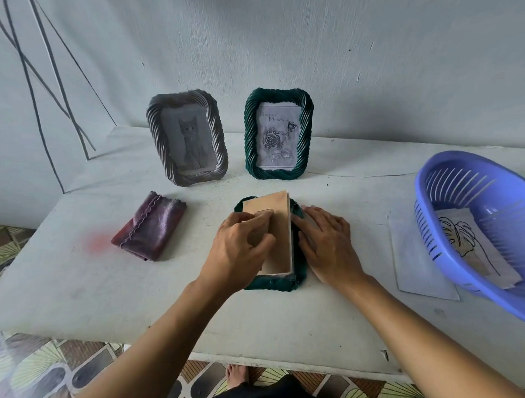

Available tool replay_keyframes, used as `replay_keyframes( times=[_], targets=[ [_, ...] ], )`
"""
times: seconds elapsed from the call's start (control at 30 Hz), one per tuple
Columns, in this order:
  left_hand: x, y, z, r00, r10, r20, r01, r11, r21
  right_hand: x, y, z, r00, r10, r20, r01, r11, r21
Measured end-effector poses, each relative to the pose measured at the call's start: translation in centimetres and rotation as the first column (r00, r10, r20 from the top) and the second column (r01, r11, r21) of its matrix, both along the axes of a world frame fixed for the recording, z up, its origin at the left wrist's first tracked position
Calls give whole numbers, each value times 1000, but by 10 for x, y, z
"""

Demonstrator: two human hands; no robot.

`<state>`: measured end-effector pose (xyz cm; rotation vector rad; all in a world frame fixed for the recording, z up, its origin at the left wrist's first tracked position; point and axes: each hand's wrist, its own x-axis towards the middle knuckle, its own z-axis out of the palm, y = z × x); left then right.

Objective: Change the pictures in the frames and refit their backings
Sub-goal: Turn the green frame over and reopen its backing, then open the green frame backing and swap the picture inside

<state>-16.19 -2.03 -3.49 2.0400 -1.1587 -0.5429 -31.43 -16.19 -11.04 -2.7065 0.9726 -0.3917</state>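
Observation:
A dark green rope-edged frame [274, 284] lies face down in the middle of the white table [74, 281]. Its tan board backing [279, 226] is tilted up on its right edge. My left hand [241, 248] grips the backing with fingers curled at the stand flap. My right hand [328, 245] rests flat on the frame's right edge, fingers straight. A grey frame [187, 139] with a cat picture and a green frame [277, 138] with a rose picture stand upright at the back.
A folded purple cloth [148, 226] lies left of the frame. At the right, a tilted blue plastic basket [480, 227] holds a leaf drawing [465, 244] and rests partly on a white sheet [419, 264]. The wall is close behind.

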Motion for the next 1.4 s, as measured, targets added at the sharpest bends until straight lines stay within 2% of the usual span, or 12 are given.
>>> replay_keyframes(
  times=[0.2, 0.53, 0.83, 0.97, 1.1, 1.3, 1.4],
  targets=[
    [12, -2, 8, 999, 3, 38, -3, 1000, 17, -1, 0, 1, 1000, 7, -24, -8, 1000, -7],
    [12, -11, 9, 992, -102, 73, 98, 994, 57, -1, -1, 0, 999, 2, 52, -2, 1000, 7],
    [53, 12, 53, 989, 10, 146, -1, 998, -62, -2, -1, -6, 994, 0, 110, 4, 999, -38],
    [80, 37, 74, 979, 34, 200, -33, 999, -12, -1, 0, -3, 993, -13, 120, 14, 1000, -13],
    [95, 51, 73, 971, 38, 236, -65, 992, 107, -1, 0, -3, 993, -21, 119, 22, 1000, -8],
    [77, 44, 42, 966, -119, 228, 74, 978, 196, 0, -1, -6, 979, -74, 188, 67, 997, 44],
    [66, 38, 19, 954, -141, 266, 71, 965, 254, 0, -2, -6, 971, -99, 219, 86, 994, 67]
  ],
)
